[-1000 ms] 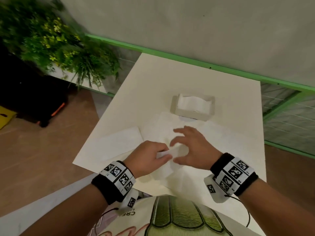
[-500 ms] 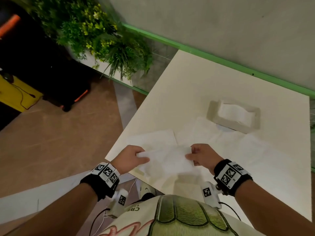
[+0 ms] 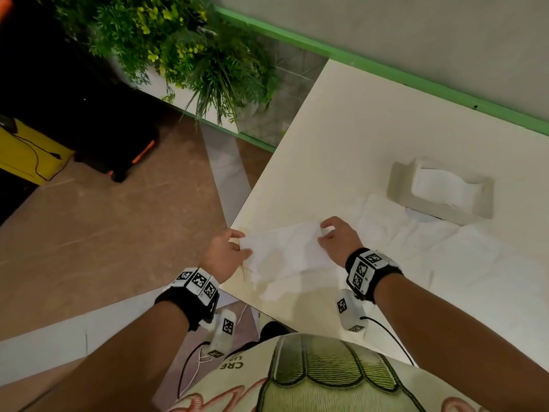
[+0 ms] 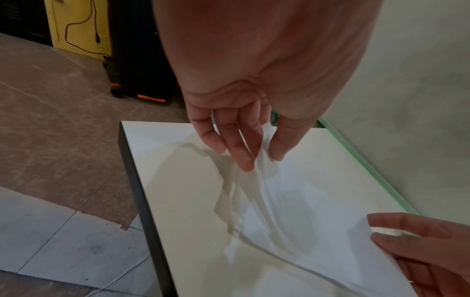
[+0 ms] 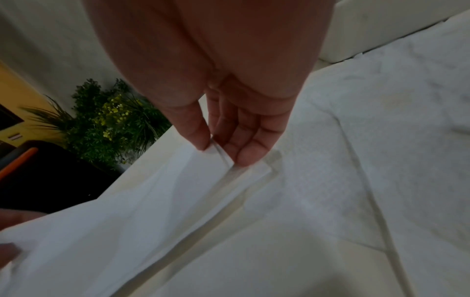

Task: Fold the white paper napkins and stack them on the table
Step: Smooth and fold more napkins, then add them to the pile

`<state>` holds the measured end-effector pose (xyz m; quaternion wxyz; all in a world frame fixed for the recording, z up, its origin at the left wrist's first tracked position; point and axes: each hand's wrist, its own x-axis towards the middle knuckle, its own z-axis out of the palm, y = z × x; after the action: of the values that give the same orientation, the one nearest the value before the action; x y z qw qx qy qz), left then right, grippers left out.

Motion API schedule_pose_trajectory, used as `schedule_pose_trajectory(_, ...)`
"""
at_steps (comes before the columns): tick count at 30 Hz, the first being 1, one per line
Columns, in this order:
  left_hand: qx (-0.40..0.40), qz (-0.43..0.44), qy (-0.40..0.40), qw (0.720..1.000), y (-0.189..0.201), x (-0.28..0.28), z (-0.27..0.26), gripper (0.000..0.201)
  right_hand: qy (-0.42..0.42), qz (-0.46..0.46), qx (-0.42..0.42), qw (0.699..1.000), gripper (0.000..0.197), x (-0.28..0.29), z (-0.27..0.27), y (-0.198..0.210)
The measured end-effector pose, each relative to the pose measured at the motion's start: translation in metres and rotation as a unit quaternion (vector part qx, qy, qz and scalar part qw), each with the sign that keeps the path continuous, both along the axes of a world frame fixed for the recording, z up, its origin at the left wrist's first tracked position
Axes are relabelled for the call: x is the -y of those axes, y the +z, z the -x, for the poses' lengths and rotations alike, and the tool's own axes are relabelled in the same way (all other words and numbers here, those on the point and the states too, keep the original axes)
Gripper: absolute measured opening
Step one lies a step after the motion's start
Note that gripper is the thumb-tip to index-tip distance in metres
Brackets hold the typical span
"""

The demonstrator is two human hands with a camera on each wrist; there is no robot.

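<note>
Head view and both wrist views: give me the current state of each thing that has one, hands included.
Held napkin: lifted off the table, stretched between both hands, sagging.
Left hand: pinches the napkin's left end.
Right hand: pinches the napkin's right end.
Spread napkins: lying flat and unfolded on the table.
Napkin holder: upright, napkins inside.

A pale table (image 3: 350, 138) is seen, its corner at nine o'clock above a brown floor (image 3: 104, 233). A holder (image 3: 439, 194) with white paper in it is set on the table toward two o'clock. Unfolded napkins (image 3: 445, 257) are spread flat just beside it, running toward four o'clock.
</note>
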<state>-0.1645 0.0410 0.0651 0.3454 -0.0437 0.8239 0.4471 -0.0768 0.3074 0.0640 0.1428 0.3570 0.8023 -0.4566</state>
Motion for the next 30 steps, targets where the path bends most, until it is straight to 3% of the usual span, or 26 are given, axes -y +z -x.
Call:
schedule_pose_trajectory(9, -0.028, 0.059, -0.045, 0.997, -0.005, -0.009, -0.003, 0.034, 0.024, -0.042, 0.017, 0.999, 0.022, -0.005, -0.003, -0.003)
schedule_pose_trajectory(14, -0.082, 0.134, -0.083, 0.984, -0.006, -0.007, -0.005, 0.039, 0.057, -0.050, -0.039, 0.996, 0.025, -0.019, -0.011, 0.022)
schedule_pose_trajectory(18, -0.100, 0.171, -0.099, 0.975, -0.009, 0.000, -0.011, 0.048, 0.073, -0.091, -0.081, 0.990, 0.012, -0.056, -0.050, 0.048)
schedule_pose_trajectory(20, -0.100, 0.182, -0.078, 0.975, -0.012, 0.002, -0.014, 0.053, 0.095, -0.139, -0.059, 0.984, 0.006, -0.081, -0.085, 0.053)
schedule_pose_trajectory(24, -0.195, 0.206, -0.065, 0.957, -0.009, -0.003, -0.029, 0.047, 0.203, -0.216, 0.048, 0.954, 0.031, -0.116, -0.175, 0.054)
schedule_pose_trajectory(28, -0.295, 0.175, -0.121, 0.931, -0.005, -0.025, -0.052, 0.038, 0.356, -0.273, 0.121, 0.885, 0.083, -0.112, -0.255, 0.029)
schedule_pose_trajectory(30, -0.315, 0.156, -0.161, 0.922, -0.005, -0.039, -0.065, 0.031, 0.369, -0.299, 0.128, 0.871, 0.087, -0.108, -0.280, 0.013)
